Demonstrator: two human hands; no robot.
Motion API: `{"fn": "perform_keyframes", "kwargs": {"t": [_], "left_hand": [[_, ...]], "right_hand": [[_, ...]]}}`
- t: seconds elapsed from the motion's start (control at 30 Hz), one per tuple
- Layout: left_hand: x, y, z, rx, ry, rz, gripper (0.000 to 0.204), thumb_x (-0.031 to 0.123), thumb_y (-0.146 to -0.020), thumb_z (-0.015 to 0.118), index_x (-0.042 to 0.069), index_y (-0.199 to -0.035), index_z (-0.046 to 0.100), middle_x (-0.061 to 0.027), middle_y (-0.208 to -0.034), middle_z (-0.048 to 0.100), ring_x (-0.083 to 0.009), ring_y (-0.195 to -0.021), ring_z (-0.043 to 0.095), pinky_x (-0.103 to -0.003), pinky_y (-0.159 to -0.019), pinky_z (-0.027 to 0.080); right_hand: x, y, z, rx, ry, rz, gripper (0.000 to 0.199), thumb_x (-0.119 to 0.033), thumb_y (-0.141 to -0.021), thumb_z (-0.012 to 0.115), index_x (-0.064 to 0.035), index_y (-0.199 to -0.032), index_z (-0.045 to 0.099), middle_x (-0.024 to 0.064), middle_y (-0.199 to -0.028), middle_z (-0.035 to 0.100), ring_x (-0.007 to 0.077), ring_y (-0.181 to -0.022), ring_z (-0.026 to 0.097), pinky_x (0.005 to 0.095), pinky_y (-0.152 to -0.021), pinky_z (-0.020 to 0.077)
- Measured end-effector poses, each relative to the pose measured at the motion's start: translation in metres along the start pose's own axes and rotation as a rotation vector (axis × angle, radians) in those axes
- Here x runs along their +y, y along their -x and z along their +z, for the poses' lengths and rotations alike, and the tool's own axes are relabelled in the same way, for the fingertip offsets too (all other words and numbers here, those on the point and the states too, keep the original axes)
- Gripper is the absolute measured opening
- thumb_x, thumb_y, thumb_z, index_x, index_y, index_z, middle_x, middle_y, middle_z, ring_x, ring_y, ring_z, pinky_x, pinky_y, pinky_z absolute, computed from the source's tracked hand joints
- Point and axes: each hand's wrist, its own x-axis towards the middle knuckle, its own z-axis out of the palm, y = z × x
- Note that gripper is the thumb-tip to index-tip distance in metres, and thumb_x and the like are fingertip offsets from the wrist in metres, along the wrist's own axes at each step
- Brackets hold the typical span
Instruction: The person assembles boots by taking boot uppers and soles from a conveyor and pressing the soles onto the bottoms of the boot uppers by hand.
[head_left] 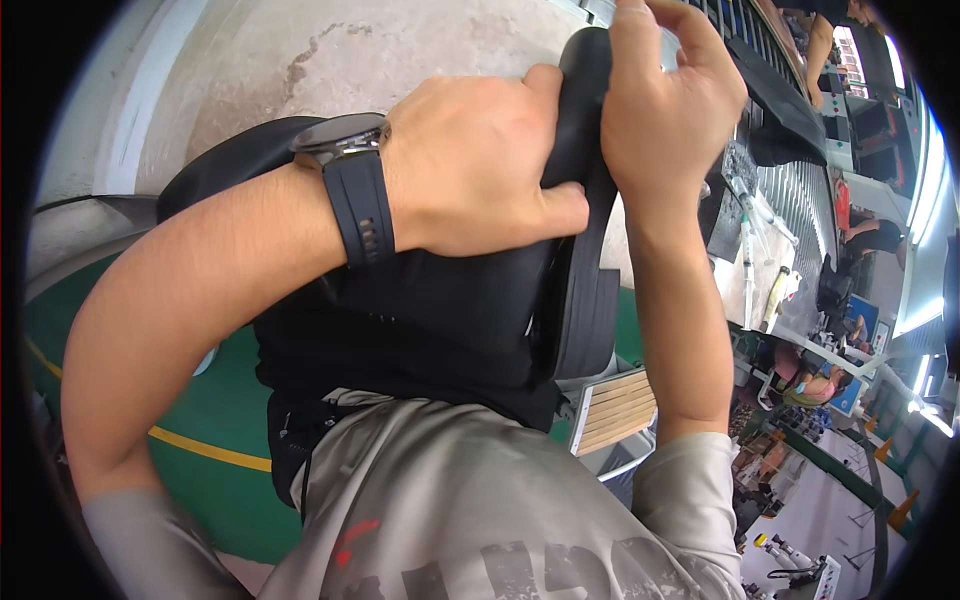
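Across the black-clad lap stands a long black piece (582, 110) with a rounded far end and a smooth, leather-like surface; its kind I cannot make out. My left hand (480, 165), wearing a dark watch (350, 145) on its wrist, closes on this piece from the left. Its thumb presses against the side, and some fingertips are hidden behind it. Just to the right, my right hand (670, 130) is closed in a pinch at the upper picture edge. What sits between those fingertips is cut off from sight. A layered black edge (590, 320) shows at the piece's near end.
A pale, stained work surface (400, 45) lies ahead. On the right are a ribbed metal surface (800, 210), white-and-green tools (748, 240) and a draped black sheet (785, 130). A wooden slatted seat (615, 412) stands near my right elbow. Other people work farther right.
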Motion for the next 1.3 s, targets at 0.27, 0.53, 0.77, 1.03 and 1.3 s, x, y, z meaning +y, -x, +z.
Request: {"fn": "perform_keyframes", "kwargs": {"t": [0.27,0.53,0.77,1.03,1.3], "left_hand": [[0.022,0.044,0.006,0.202,-0.102,0.065,0.075,0.040,-0.100,0.061,-0.011,-0.150,0.038,-0.0321,-0.145,0.052,-0.0457,-0.134,0.051,-0.051,-0.114,0.038],[0.019,0.117,0.051,0.559,-0.503,0.182,0.074,0.015,-0.079,0.082,-0.001,-0.144,0.051,-0.0241,-0.149,0.057,-0.0383,-0.139,0.056,-0.053,-0.115,0.042],[0.027,0.125,-0.066,0.481,-0.188,0.022,0.069,0.018,-0.073,0.092,-0.003,-0.132,0.062,-0.0181,-0.114,0.074,-0.0290,-0.106,0.074,-0.038,-0.093,0.057],[0.102,0.021,-0.142,0.123,-0.447,0.054,0.060,0.052,-0.093,0.076,-0.006,-0.108,0.068,-0.0192,-0.091,0.073,-0.0291,-0.084,0.072,-0.038,-0.078,0.056],[0.145,-0.010,-0.120,0.073,-0.719,0.017,0.062,0.052,-0.092,0.079,-0.008,-0.107,0.071,-0.0161,-0.088,0.075,-0.0217,-0.083,0.072,-0.034,-0.078,0.057]], "right_hand": [[0.055,-0.011,0.007,-0.403,-0.811,0.259,0.025,-0.018,-0.096,0.061,0.0026,-0.091,0.075,0.0100,-0.096,0.075,0.0160,-0.092,0.066,0.0281,-0.085,0.0478],[0.071,-0.023,0.024,-0.419,-0.538,0.117,0.040,-0.034,-0.103,0.055,0.0015,-0.103,0.074,0.0137,-0.104,0.076,0.0214,-0.093,0.070,0.0317,-0.086,0.0530],[0.022,0.024,-0.009,-0.469,-0.308,0.585,0.056,-0.042,-0.094,0.061,0.0124,-0.090,0.072,0.0280,-0.086,0.073,0.0300,-0.083,0.070,0.0409,-0.085,0.0528],[0.013,0.053,-0.020,-0.240,-0.911,0.862,0.044,-0.041,-0.101,0.062,0.0008,-0.095,0.075,0.0048,-0.075,0.069,0.0125,-0.068,0.063,0.0278,-0.065,0.0513],[-0.007,-0.013,-0.058,-0.339,-1.655,0.277,0.051,-0.045,-0.109,0.049,-0.0021,-0.134,0.062,0.0115,-0.113,0.074,0.0189,-0.100,0.072,0.0326,-0.093,0.0582]]}}
